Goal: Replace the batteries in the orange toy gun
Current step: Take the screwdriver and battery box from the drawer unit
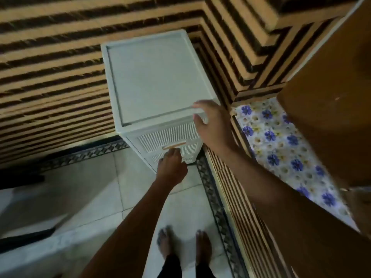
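A white plastic drawer unit (156,81) stands in the corner against striped walls, its flat top bare. My right hand (210,125) rests on its front right top corner, fingers over the rim. My left hand (172,165) reaches down its ribbed front, fingers curled at a drawer just below the orange-trimmed handle (173,146) of the upper drawer. Whether those fingers hold a lower handle is hidden by the hand. No orange toy gun or batteries show anywhere in the head view.
A wooden cupboard (329,117) stands on the right above a ledge covered in blue-flowered sheet (281,145). Pale floor tiles (140,189) lie below, with my bare feet (184,245) on them. A white ledge (40,247) runs along the lower left.
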